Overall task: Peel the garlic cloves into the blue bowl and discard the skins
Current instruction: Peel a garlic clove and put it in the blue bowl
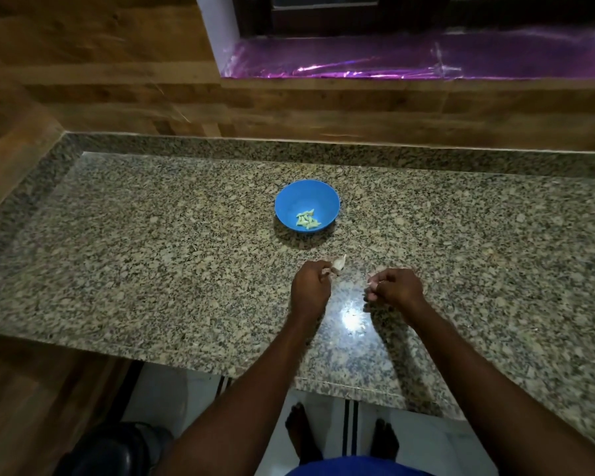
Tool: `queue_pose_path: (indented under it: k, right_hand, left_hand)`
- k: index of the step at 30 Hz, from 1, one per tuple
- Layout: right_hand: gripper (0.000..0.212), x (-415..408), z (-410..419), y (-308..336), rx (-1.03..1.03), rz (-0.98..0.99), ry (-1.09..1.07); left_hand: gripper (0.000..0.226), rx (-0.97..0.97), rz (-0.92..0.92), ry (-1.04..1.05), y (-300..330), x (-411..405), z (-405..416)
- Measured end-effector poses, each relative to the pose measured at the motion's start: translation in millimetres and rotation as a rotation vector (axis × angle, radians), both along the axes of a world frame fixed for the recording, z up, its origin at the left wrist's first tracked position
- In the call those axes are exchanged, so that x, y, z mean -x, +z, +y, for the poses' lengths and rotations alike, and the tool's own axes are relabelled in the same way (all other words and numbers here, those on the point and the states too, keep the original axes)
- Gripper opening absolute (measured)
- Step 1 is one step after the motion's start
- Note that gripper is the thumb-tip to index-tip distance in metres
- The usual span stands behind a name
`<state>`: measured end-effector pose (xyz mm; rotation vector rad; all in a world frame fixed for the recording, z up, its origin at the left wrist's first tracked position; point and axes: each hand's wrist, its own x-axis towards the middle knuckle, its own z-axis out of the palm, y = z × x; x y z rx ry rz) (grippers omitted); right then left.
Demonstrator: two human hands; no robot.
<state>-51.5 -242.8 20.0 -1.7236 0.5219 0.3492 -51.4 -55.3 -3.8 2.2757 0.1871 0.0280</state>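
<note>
Pinching a garlic clove (442,262) at its near end, the left hand (310,286) has its fingers curled tight, and the pale clove pokes out past the fingertips, its long axis tilted up and away toward the blue bowl (307,205). Over on the other side, the right hand (394,286) is curled too, grip closed on a small pale scrap at its fingertips, most likely a bit of skin (371,286), though it's too small to call for sure. Both hands hover low over the granite worktop (152,252), a gap of bare stone between them.

Now the relation that matters: the bowl sits straight ahead of the left hand, slightly to its right, near but clearly apart. The left hand is the nearer of the two, and the clove already points that way. My read is that this clove is partly stripped and needs more peeling before it drops in. Inside the bowl, a small heap of peeled cloves (308,220) lies toward the near wall.

Brands, labels, writing? None readable anywhere: bowl plain, worktop plain.
</note>
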Motion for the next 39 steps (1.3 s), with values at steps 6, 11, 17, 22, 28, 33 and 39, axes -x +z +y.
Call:
queue_pose_path:
  k: [6,11,17,22,28,33,39]
  right_hand:
    - [0.016,-2.8,3.4,-6.8,0.478,-0.144,0.228]
    - [0.019,-11.1,5.0,-20.1,0.608,-0.24,0.34]
    - [0.019,0.5,16.4,-29.3,0.894,-0.388,0.501]
    - [0.008,8.1,20.8,-30.6,1.118,-0.486,0.69]
    - [0.008,5.1,25.9,-22.0,1.19,-0.522,0.87]
    - [0.004,-15.8,13.0,-9.0,0.719,-0.329,0.513]
    - [0.011,-10.0,2.5,7.7,0.302,-0.239,0.224]
  left_hand:
    - [0.038,-0.276,-0.045,-0.129,-20.4,36.1,-0.1]
    - [0.061,-0.487,0.057,-0.253,-27.8,38.6,-1.0]
    - [0.062,-0.527,0.071,-0.265,-29.3,41.0,-1.5]
    - [0.063,-0.549,0.059,-0.269,-28.7,41.1,-2.3]
    - [0.062,-0.585,0.101,-0.289,-24.1,38.8,-3.5]
    - [0.028,-0.181,0.066,-0.185,-11.1,26.5,-7.9]
    - [0.007,0.408,0.178,-0.05,37.1,7.6,-31.2]
